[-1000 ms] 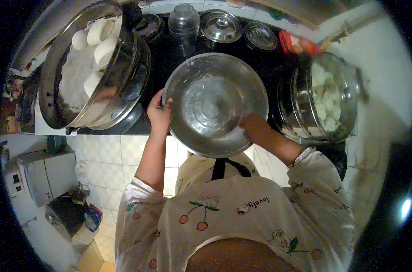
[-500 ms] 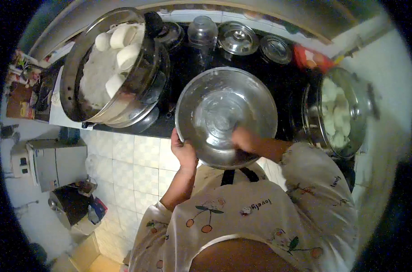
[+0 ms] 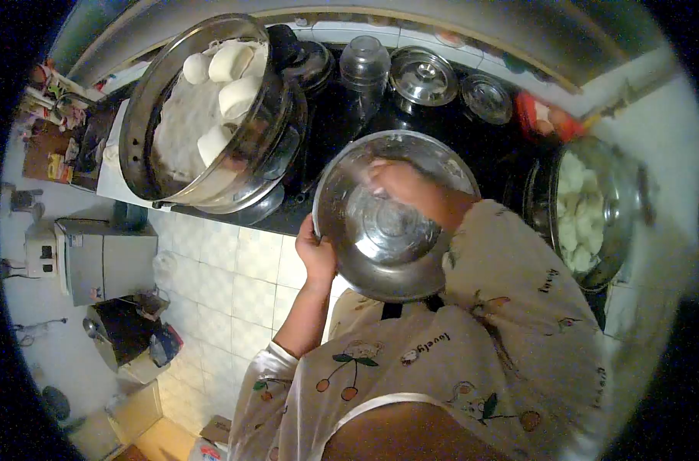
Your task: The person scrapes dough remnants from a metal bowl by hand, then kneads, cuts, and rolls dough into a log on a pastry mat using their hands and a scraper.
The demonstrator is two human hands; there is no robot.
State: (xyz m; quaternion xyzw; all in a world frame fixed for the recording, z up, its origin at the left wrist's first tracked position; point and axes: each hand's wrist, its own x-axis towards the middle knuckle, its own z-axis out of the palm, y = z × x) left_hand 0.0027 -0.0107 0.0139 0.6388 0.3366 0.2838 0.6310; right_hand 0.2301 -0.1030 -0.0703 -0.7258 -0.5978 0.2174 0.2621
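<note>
Clearly, the biggest thing is the dark counter point(image 3: 330, 131), whose front edge runs just before the person's body. Toward its left end stands a wide metal steamer point(image 3: 132, 127), uncovered, with a pale cloth point(image 3: 184, 131) spread inside. At the right end, near the wall, is a second pot point(image 3: 544, 230) under a clear lid point(image 3: 620, 223), pale pieces point(image 3: 580, 203) showing through it.

Between the two, at the front edge and reaching out past it toward the body, is the steel bowl point(image 3: 399, 276); whether it rests on the counter, I cannot tell. Along the back edge, from the middle toward the right corner, come a smaller lidded pot point(image 3: 424, 77), a glass jar point(image 3: 365, 61) to its left, a round glass lid point(image 3: 486, 100) to its right, then something red point(image 3: 551, 115).

The left hand point(image 3: 316, 252) grips the bowl's rim on its left side. The right hand point(image 3: 399, 178) is over the bowl's inside, its fingers bent and blurred; whether they close on anything cannot be told.

Smallest are four white lumps point(image 3: 230, 61) on the cloth, toward its back and right.
</note>
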